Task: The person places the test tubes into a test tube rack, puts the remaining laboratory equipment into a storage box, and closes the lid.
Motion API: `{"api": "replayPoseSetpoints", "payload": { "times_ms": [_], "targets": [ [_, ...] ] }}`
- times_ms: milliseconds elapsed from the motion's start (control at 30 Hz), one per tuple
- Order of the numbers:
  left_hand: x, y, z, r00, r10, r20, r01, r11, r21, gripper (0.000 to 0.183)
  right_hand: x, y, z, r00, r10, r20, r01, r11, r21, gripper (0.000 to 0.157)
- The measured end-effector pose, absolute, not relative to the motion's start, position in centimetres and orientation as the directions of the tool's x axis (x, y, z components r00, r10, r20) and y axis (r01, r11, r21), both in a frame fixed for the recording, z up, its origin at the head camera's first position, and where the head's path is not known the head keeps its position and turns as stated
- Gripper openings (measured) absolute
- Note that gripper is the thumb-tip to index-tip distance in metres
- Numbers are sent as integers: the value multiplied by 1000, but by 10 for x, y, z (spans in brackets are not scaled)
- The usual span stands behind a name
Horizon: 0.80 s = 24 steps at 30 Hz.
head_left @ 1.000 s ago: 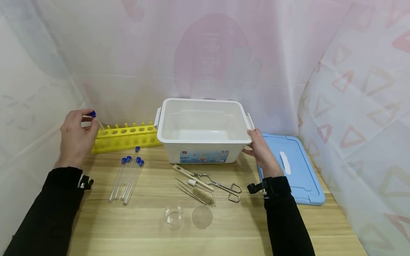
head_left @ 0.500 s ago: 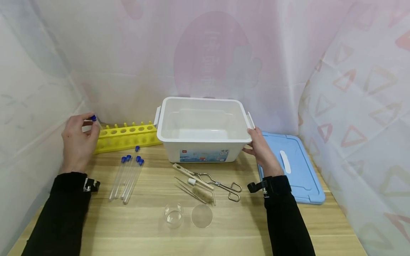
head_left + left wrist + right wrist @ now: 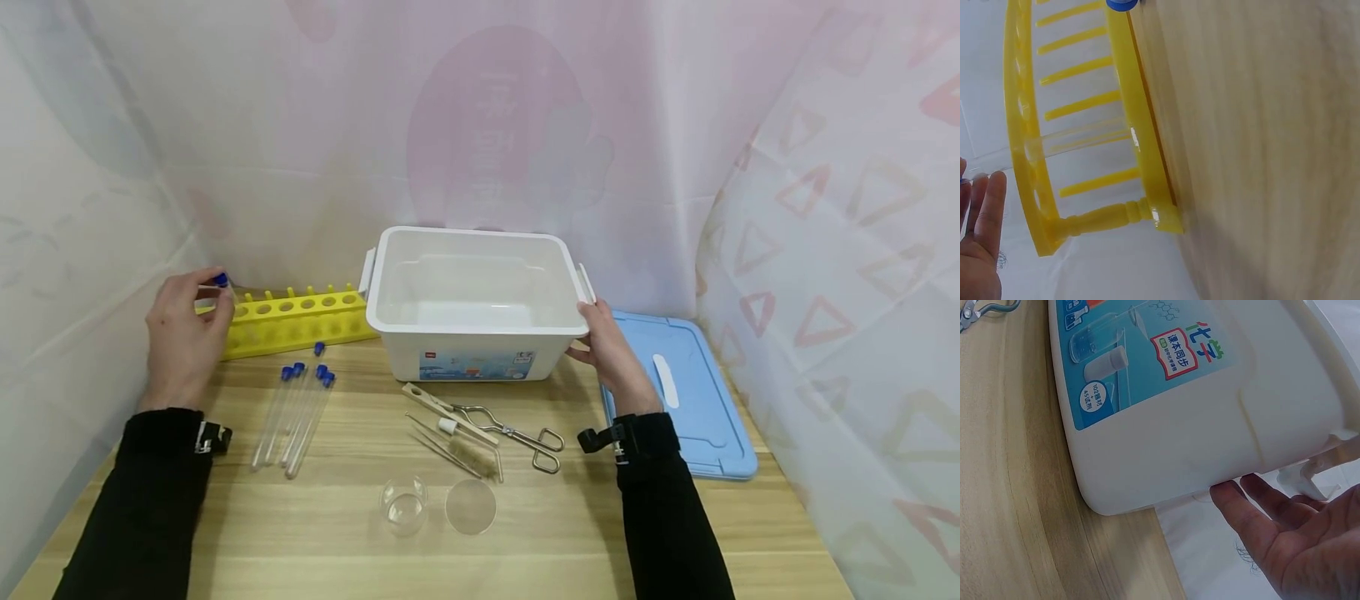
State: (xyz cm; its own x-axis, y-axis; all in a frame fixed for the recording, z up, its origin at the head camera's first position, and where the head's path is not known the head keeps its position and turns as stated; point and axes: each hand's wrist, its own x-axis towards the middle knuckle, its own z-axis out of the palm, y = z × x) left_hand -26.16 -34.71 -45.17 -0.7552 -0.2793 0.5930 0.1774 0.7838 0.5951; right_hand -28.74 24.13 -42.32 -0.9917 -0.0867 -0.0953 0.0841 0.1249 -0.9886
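Note:
My left hand (image 3: 183, 333) pinches a clear test tube by its blue cap (image 3: 221, 280) above the left end of the yellow test tube rack (image 3: 300, 321). In the left wrist view the tube (image 3: 1066, 139) passes through an upper hole and reaches down to the lower bar. Several more blue-capped test tubes (image 3: 300, 429) lie on the table in front of the rack. With nearly straight fingers, my right hand (image 3: 615, 354) touches the right end of the white plastic box (image 3: 480, 329), just below the rim and side handle; the right wrist view shows its fingertips (image 3: 1229, 490) against the wall.
A blue lid (image 3: 705, 417) lies right of the box. In front are crucible tongs (image 3: 517, 435), a wooden test tube clamp (image 3: 427, 400), tweezers (image 3: 442, 450), a tube brush (image 3: 472, 458), a small glass beaker (image 3: 405, 508) and a clear disc (image 3: 471, 507). Cloth walls surround the table.
My left hand has lowered the test tube deeper into the rack, with slight movement to the right. The right hand has stayed on the box.

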Motion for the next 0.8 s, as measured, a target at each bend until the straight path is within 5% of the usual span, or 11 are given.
{"api": "replayPoseSetpoints", "payload": {
  "times_ms": [800],
  "targets": [
    [-234, -331, -401, -793, -239, 560, 152, 813, 561, 49, -288, 244, -424, -990, -106, -95, 84, 106, -991, 77]
  ]
}}
